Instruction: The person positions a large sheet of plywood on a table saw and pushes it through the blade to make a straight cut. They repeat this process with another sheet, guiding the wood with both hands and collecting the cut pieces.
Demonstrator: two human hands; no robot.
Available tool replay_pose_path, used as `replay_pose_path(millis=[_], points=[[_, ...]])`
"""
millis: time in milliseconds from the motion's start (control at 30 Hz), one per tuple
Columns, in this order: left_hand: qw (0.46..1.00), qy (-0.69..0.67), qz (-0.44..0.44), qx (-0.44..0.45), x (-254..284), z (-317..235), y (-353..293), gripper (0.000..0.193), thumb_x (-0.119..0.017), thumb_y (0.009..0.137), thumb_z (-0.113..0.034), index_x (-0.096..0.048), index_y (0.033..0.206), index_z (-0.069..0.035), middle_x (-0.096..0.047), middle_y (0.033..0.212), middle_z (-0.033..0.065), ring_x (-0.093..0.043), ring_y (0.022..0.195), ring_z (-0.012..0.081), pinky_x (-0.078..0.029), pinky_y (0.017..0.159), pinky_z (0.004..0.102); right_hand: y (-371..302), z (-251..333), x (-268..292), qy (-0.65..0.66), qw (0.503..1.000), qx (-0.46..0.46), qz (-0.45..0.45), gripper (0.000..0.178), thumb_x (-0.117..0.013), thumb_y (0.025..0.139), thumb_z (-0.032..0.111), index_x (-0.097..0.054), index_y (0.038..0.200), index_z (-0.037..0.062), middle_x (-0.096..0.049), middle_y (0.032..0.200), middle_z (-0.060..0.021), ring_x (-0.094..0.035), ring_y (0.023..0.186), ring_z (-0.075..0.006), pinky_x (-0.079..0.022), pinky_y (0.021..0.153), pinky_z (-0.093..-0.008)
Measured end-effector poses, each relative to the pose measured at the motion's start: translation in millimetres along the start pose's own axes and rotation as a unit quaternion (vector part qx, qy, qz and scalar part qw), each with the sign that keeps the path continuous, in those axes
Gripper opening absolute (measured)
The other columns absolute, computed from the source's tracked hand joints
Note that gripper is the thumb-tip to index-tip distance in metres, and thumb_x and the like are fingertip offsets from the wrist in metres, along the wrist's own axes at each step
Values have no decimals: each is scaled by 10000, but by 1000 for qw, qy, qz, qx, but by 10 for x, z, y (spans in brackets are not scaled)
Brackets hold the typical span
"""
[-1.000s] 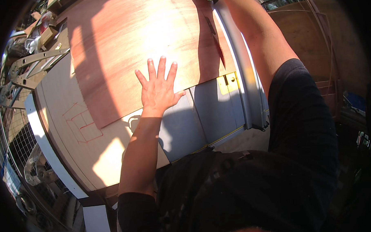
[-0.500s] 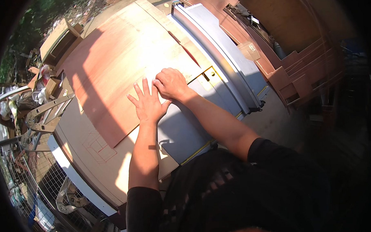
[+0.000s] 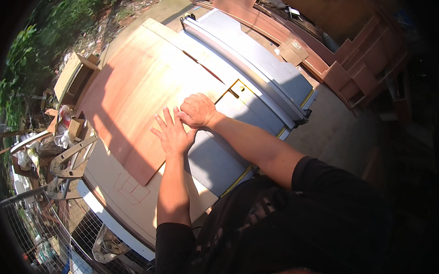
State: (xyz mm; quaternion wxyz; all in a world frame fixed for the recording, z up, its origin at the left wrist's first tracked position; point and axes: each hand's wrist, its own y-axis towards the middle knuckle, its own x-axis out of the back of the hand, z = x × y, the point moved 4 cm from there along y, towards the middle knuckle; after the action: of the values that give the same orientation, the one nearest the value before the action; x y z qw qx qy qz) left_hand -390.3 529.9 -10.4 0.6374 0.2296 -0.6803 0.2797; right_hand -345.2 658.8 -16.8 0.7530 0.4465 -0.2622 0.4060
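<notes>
A large thin plywood sheet (image 3: 130,87) lies across a grey table saw top (image 3: 211,159) and a paler board on the left. My left hand (image 3: 172,137) rests flat near the sheet's near edge, fingers spread. Touching it on the right, my right hand (image 3: 198,111) is closed in a fist over that same edge; whatever its fingers enclose is hidden. A dark narrow slit (image 3: 203,67) runs through the sheet, in line with the yellow-edged saw insert (image 3: 243,91). To the right, the long rip fence (image 3: 243,68) stands alongside the sheet, a strip of wood between slit and fence.
The pale side board (image 3: 112,177) carries red pencil lines. Scrap wood and bags (image 3: 62,135) lie at left above a wire mesh (image 3: 43,225). An open wooden box (image 3: 75,79) stands beyond. Reddish panels (image 3: 348,82) and a cardboard box (image 3: 293,52) are at right.
The view has turned, so the table appears shifted and more greenery shows. Both hands keep their places at the sheet's near edge. I cannot tell clearly whether the sheet slid.
</notes>
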Motion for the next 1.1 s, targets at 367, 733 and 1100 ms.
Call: replay_pose_path(millis=[367,733,1100], points=[[1000,13,8,11,-46,18,-1,979,-578,832,-737,-325,1572,-149,-206,1651,165,-147,1496,500,-163,1117,770,392,91,49,41,993,-95,54,323,-630,895,358,-673,727,85,-658,753,-102,-674,802,-328,-534,743,-472],[999,-24,24,14,6,90,18,974,-599,822,-723,-307,1590,-201,-204,1660,146,-137,1509,473,-148,1122,769,2962,-1557,429,-161,961,-166,149,520,-559,972,417,-614,1324,37,-633,1314,-225,-594,1241,-383,-466,1048,-460],[999,-50,1,-10,-44,28,51,960,-615,804,-727,-346,1574,-219,-231,1651,134,-208,1484,475,-197,1083,789,3389,-3394,-790,-489,743,191,415,126,-733,810,183,-745,904,100,-753,1051,-70,-705,918,-322,-572,777,-379]])
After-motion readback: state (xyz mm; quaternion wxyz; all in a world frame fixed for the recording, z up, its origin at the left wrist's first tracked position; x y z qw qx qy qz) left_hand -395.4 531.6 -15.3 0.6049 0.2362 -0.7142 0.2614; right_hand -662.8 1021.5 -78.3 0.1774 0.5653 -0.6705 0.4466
